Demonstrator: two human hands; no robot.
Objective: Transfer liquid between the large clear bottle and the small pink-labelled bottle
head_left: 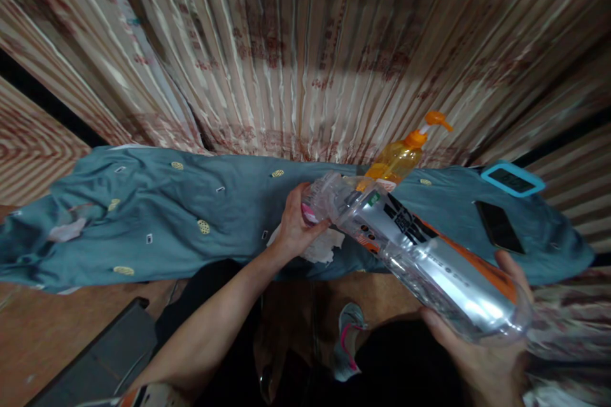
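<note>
Both hands hold a large clear plastic bottle (429, 254) with a silver, black and orange label, tilted above the cloth-covered table. My left hand (298, 222) is closed around its narrow upper end, where something pink shows beside the fingers. At the wide lower end, my right hand (487, 343) grips the base from beneath and the side. Just behind the bottle's neck stands a pump bottle (396, 159) of yellow-orange liquid, its lower part hidden. A crumpled white tissue (324, 247) lies on the cloth below my left hand.
A patterned blue-green cloth (167, 222) covers the narrow table. To the right are a blue-framed digital clock (513, 179) and a dark phone (499, 227). Another pale crumpled piece (69, 230) lies far left. A pleated curtain (296, 63) hangs behind the table.
</note>
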